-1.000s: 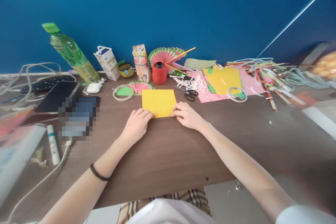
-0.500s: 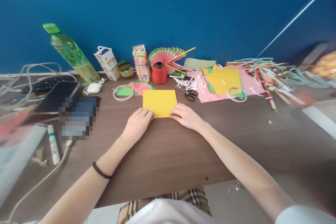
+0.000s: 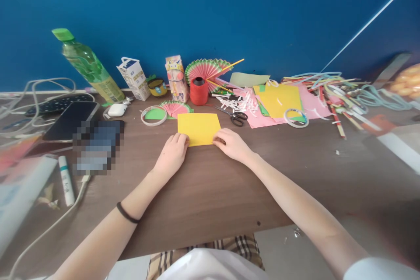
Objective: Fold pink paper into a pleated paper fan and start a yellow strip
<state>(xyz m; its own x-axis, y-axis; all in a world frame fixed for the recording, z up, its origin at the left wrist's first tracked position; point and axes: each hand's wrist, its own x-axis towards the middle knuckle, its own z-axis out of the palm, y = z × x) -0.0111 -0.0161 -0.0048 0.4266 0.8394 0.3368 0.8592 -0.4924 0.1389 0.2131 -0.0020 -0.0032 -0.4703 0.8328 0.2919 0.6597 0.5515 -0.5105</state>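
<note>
A yellow sheet of paper [image 3: 199,128] lies on the brown table in front of me. My left hand [image 3: 173,151] pinches its near left corner, with the fingers pressed together. At the near right corner, my right hand [image 3: 232,143] has thumb and fingertips closed on the paper edge. Just behind the sheet are a pink and green pleated paper fan [image 3: 176,108], a roll of tape [image 3: 153,115], a red spool of thread [image 3: 198,92] and black-handled scissors [image 3: 238,118].
Pink paper [image 3: 315,103], another yellow sheet [image 3: 280,98] and a second tape roll [image 3: 295,118] lie at the right. A green bottle [image 3: 90,65], a milk carton [image 3: 134,78], phones and a marker [image 3: 67,181] are at the left. The blue wall [image 3: 210,13] stands behind.
The near edge of the yellow sheet has lifted or shifted slightly away from me. My left hand has moved slightly left and my right hand slightly up along the corner.
</note>
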